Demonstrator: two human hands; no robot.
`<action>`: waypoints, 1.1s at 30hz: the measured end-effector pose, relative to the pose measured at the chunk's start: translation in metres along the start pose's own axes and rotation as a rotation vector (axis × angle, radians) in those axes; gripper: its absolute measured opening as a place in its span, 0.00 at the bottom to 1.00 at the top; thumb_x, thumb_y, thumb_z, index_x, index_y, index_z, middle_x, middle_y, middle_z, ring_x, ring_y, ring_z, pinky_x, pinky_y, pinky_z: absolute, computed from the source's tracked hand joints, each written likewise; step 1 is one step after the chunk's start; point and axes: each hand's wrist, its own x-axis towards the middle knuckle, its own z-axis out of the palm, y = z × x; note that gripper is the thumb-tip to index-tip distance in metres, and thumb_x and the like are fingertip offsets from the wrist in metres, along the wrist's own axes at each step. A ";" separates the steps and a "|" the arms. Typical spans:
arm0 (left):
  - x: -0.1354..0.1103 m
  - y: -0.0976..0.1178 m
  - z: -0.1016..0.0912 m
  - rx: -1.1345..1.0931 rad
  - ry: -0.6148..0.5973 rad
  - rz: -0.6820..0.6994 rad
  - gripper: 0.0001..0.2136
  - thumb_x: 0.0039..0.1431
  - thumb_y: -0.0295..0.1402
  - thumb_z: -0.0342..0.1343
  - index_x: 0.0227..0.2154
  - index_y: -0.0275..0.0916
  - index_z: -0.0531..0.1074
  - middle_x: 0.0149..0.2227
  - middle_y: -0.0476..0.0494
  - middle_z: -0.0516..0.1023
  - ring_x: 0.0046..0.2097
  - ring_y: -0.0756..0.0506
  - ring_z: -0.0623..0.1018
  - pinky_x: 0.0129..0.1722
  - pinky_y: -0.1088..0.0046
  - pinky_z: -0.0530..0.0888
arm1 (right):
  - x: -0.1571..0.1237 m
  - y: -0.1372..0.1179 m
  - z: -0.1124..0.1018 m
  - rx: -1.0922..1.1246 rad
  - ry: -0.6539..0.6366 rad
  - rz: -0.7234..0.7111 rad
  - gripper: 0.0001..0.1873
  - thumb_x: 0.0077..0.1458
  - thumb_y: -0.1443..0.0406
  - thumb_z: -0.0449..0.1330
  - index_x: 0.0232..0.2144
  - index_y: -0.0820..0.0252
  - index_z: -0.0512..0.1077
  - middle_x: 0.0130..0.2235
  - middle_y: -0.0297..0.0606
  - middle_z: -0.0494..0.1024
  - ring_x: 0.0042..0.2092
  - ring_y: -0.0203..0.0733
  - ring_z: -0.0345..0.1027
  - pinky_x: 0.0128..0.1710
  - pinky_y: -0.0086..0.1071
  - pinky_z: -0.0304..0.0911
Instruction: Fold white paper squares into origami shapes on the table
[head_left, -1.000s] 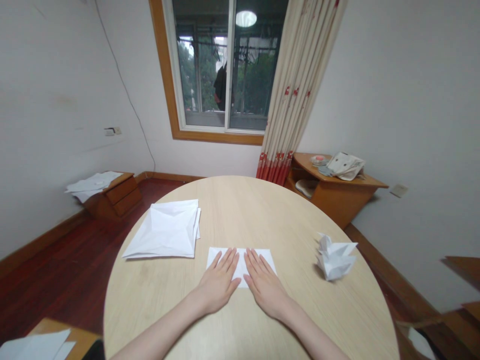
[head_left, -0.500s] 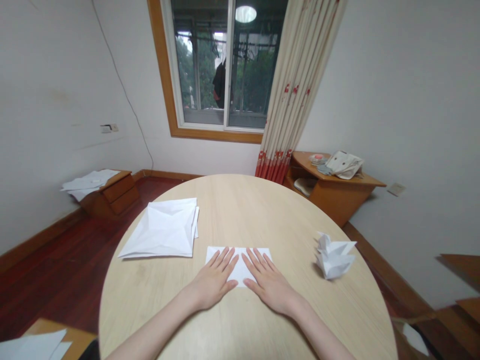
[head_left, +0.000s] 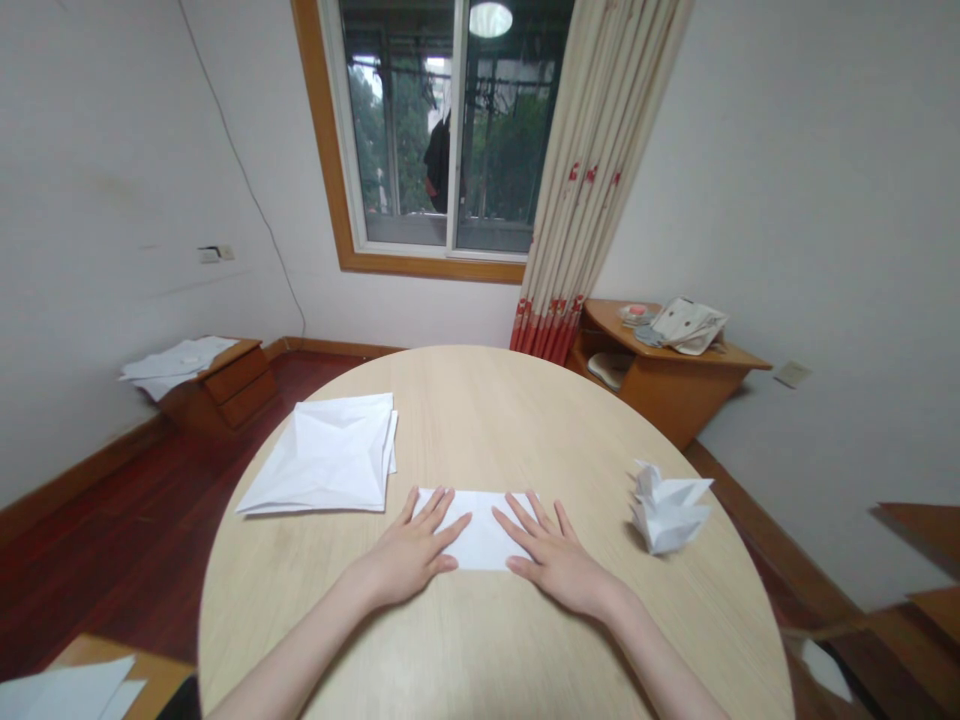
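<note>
On near surface [head_left: 495, 420]: folded paper [head_left: 480, 535] under both hands; left hand [head_left: 411, 548], right hand [head_left: 556, 555] flat, fingers spread. Paper stack [head_left: 322, 455] far left.

Your round, pale wood counter [head_left: 487, 420] fills the lower middle of the frame. A folded white sheet [head_left: 480, 535] lies flat at its centre, with both your hands resting flat on its ends. A stack of creased white paper [head_left: 322, 455] lies left of centre, just beside the sheet. A folded paper figure [head_left: 667, 505] stands near the right edge.
</note>
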 end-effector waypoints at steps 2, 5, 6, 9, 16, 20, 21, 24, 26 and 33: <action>-0.001 -0.001 -0.001 0.006 0.016 -0.016 0.25 0.68 0.42 0.45 0.65 0.53 0.45 0.68 0.41 0.35 0.68 0.36 0.39 0.63 0.45 0.40 | -0.001 0.002 -0.001 0.006 -0.009 0.021 0.30 0.63 0.52 0.45 0.65 0.40 0.41 0.68 0.27 0.32 0.67 0.50 0.15 0.62 0.58 0.17; -0.003 -0.003 -0.007 0.005 0.019 -0.067 0.25 0.66 0.42 0.49 0.63 0.58 0.49 0.68 0.44 0.33 0.67 0.33 0.36 0.61 0.41 0.37 | -0.002 0.005 -0.001 0.022 0.006 0.035 0.31 0.63 0.55 0.47 0.64 0.38 0.41 0.68 0.27 0.32 0.67 0.50 0.14 0.62 0.59 0.16; -0.003 -0.004 -0.010 0.003 0.016 -0.087 0.25 0.65 0.43 0.50 0.62 0.59 0.50 0.68 0.45 0.33 0.67 0.32 0.35 0.61 0.40 0.37 | -0.002 0.006 -0.001 0.030 0.012 0.039 0.31 0.62 0.55 0.48 0.64 0.38 0.42 0.68 0.27 0.31 0.66 0.51 0.13 0.62 0.59 0.17; -0.006 -0.007 -0.019 -0.008 0.009 -0.127 0.27 0.61 0.44 0.55 0.61 0.60 0.53 0.68 0.44 0.30 0.66 0.31 0.32 0.60 0.39 0.36 | -0.002 0.010 0.000 0.059 0.037 0.052 0.30 0.61 0.56 0.51 0.63 0.34 0.45 0.68 0.27 0.29 0.66 0.54 0.12 0.61 0.61 0.18; -0.013 -0.020 -0.029 -0.018 -0.044 -0.235 0.34 0.54 0.45 0.62 0.61 0.59 0.53 0.67 0.40 0.28 0.65 0.29 0.30 0.58 0.38 0.33 | -0.005 0.029 0.001 0.094 0.064 0.091 0.32 0.57 0.55 0.57 0.61 0.32 0.49 0.67 0.27 0.27 0.65 0.58 0.11 0.61 0.64 0.22; -0.014 -0.025 -0.027 -0.018 -0.060 -0.267 0.36 0.52 0.45 0.62 0.62 0.58 0.52 0.67 0.38 0.28 0.65 0.29 0.29 0.57 0.37 0.32 | -0.008 0.038 -0.002 0.113 0.043 0.098 0.35 0.57 0.54 0.57 0.62 0.35 0.47 0.68 0.29 0.26 0.65 0.58 0.10 0.62 0.61 0.23; -0.014 -0.026 -0.027 -0.016 -0.063 -0.273 0.37 0.52 0.46 0.63 0.62 0.57 0.52 0.67 0.38 0.28 0.65 0.29 0.29 0.57 0.37 0.32 | -0.008 0.040 -0.003 0.116 0.041 0.103 0.36 0.56 0.53 0.57 0.63 0.36 0.47 0.68 0.30 0.26 0.65 0.58 0.10 0.62 0.61 0.23; -0.014 -0.026 -0.027 -0.005 -0.073 -0.282 0.38 0.51 0.45 0.63 0.62 0.57 0.51 0.67 0.36 0.28 0.65 0.30 0.28 0.58 0.38 0.33 | -0.010 0.044 -0.005 0.124 0.035 0.124 0.38 0.56 0.52 0.58 0.64 0.39 0.45 0.68 0.33 0.25 0.64 0.58 0.08 0.63 0.58 0.23; -0.014 -0.026 -0.028 0.002 -0.079 -0.287 0.38 0.51 0.45 0.64 0.62 0.57 0.51 0.67 0.36 0.29 0.64 0.30 0.28 0.58 0.38 0.33 | -0.011 0.046 -0.006 0.133 0.035 0.121 0.39 0.55 0.51 0.58 0.64 0.41 0.44 0.67 0.35 0.24 0.64 0.58 0.08 0.63 0.58 0.24; -0.015 -0.032 -0.022 -0.003 -0.043 -0.254 0.38 0.52 0.48 0.61 0.63 0.56 0.50 0.67 0.37 0.29 0.65 0.28 0.29 0.56 0.35 0.34 | -0.008 0.052 0.001 0.125 0.049 0.117 0.43 0.55 0.55 0.58 0.65 0.45 0.39 0.67 0.38 0.25 0.64 0.56 0.08 0.63 0.58 0.24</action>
